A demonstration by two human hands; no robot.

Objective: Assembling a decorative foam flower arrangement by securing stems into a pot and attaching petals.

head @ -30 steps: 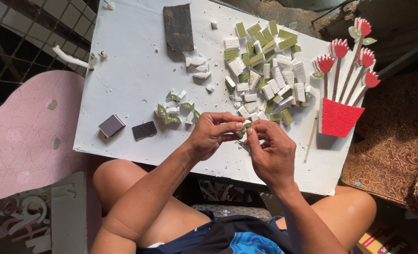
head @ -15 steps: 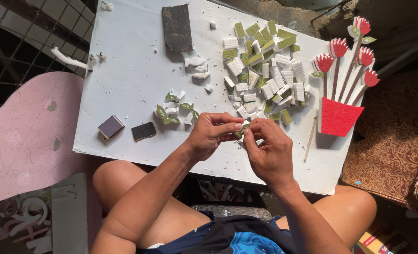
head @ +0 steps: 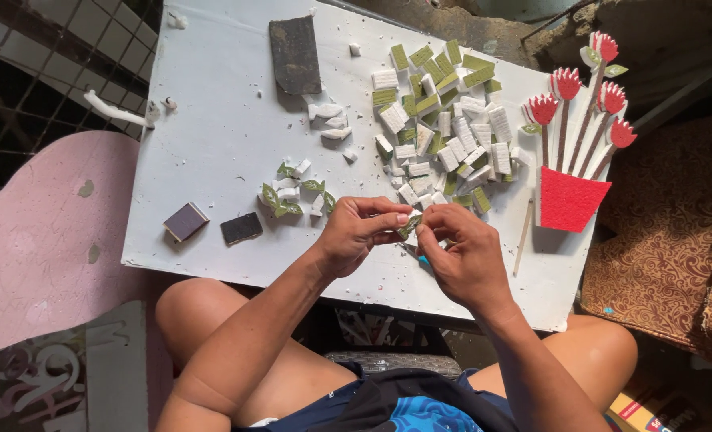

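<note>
Single head view, steeply down, near table (head: pixel 212 160)

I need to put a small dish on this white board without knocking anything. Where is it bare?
Bare: the left part of the white board, between the dark sanding pad and the two small dark blocks. Crowded: the green and white foam pieces, the leaf cutouts and the foam flower pot on the right.

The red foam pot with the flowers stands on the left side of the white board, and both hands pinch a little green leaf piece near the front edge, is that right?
Not quite. The head view shows the red foam pot on the right side of the white board, not the left. The rest holds: the left hand and right hand pinch a little green leaf piece together near the board's front edge.
</note>
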